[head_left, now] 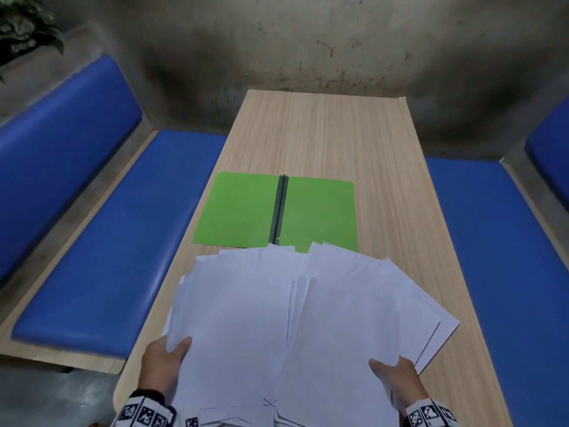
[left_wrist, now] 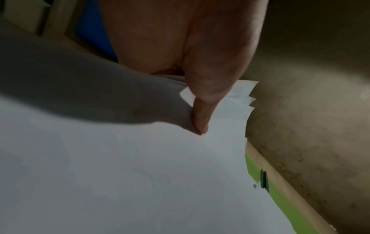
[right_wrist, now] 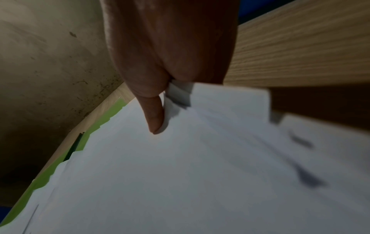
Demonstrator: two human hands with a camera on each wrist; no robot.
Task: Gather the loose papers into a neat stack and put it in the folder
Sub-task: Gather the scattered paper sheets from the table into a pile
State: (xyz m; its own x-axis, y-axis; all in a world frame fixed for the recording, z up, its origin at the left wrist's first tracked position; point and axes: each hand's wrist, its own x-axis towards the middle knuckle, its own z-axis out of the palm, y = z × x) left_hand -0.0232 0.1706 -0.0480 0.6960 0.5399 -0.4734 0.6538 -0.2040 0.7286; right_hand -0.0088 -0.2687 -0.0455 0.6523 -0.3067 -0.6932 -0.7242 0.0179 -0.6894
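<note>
Head view: stained grey wall (head_left: pixel 308 41), blue benches (head_left: pixel 101 235) on both sides, and a long wood-grain desk (head_left: pixel 323 134). An open green folder (head_left: pixel 246 208) lies mid-desk. Nearer, fanned white papers (head_left: pixel 261 318) are pinched by the left hand (head_left: pixel 164 362) and right hand (head_left: pixel 397 380), thumbs on top, fingers probably underneath.

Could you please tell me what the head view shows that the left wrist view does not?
Only the head view shows the right hand gripping its share of the papers, the whole green folder lying open beyond them, and the blue benches along the table.

Only the left wrist view shows, close up, the left hand's thumb pressed on top of staggered sheet corners.

Both show the left hand holding the fanned, uneven papers, with a strip of folder beyond them.
</note>
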